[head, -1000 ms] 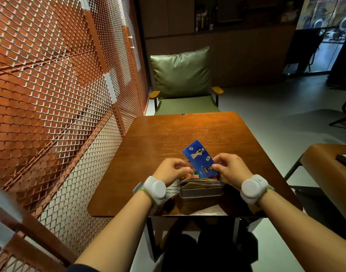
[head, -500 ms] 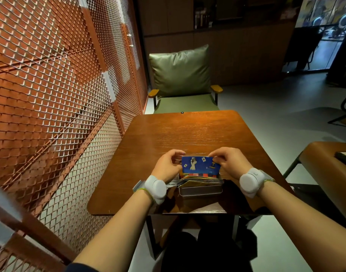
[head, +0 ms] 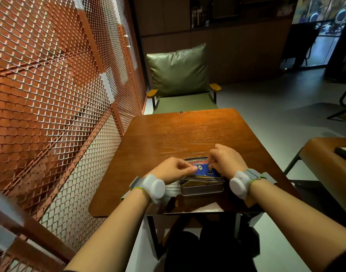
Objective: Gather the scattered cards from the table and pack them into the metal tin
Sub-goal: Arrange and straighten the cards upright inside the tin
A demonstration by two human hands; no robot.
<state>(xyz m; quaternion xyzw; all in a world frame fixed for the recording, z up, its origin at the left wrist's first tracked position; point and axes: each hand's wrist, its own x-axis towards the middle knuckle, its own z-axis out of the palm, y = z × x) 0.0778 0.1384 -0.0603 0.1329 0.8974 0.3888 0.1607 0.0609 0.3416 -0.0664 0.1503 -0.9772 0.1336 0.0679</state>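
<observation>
Seating the blue card (head: 204, 171) into the metal tin (head: 201, 189) at six o'clock on the table (head: 187, 134): left hand (head: 171, 170) and right hand (head: 226, 161) pinch its top corners. Thin, light, bendable, probably slick; best held at edges.

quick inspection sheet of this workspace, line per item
surface: wooden table, far part bare
job's things: metal tin near the front edge, packed with cards; blue card on top
clutter: nothing seen
grips: left hand pinches the blue card's left end; right hand pinches its right end
cables: nothing seen
surroundings: copper mesh screen to the left, green armchair beyond the table, second table to the right
</observation>
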